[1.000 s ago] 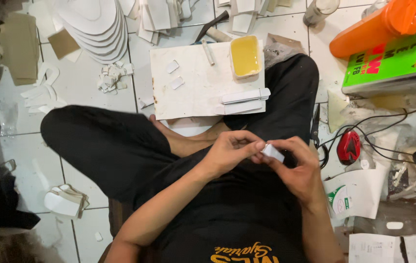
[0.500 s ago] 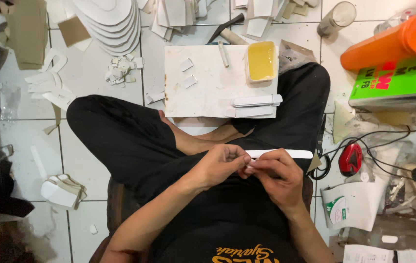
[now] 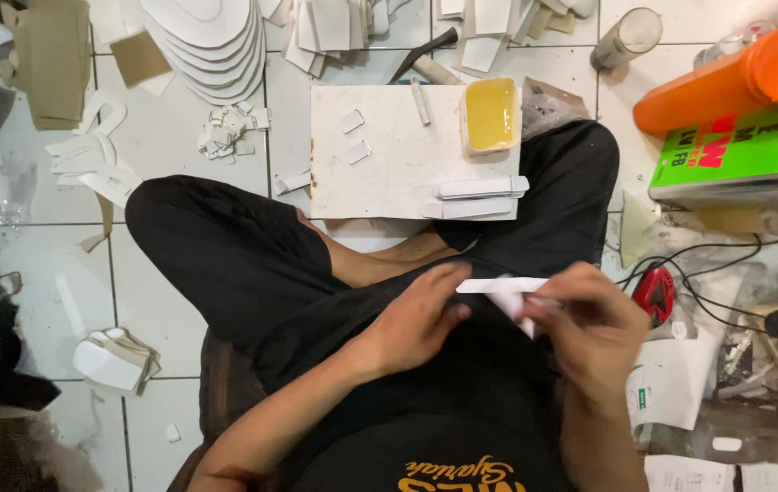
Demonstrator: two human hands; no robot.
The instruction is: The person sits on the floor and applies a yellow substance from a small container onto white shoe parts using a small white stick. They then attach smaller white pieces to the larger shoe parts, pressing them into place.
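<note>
I sit cross-legged in black trousers on a white tiled floor. My right hand (image 3: 594,323) pinches a narrow white strip (image 3: 498,285) over my lap, with a second white piece folded under its fingers. My left hand (image 3: 421,314) rests just left of the strip, thumb and fingers curled near its left end; whether they touch it is hard to tell. In front of my knees lies a white work board (image 3: 389,169) carrying two finished white strips (image 3: 480,189), small white tabs (image 3: 352,121) and a shallow tray of yellow glue (image 3: 491,114).
Stacks of white cut-out soles (image 3: 211,41) and paper scraps (image 3: 229,132) lie at the back left. An orange bottle (image 3: 726,77) and a green tin (image 3: 740,150) stand at the right, above cables and a red object (image 3: 655,293). A glass (image 3: 626,38) stands behind.
The white strip has swung from bunched in my fingers to lying flat and horizontal. My left hand has slid off toward its left end while the right keeps its hold.
</note>
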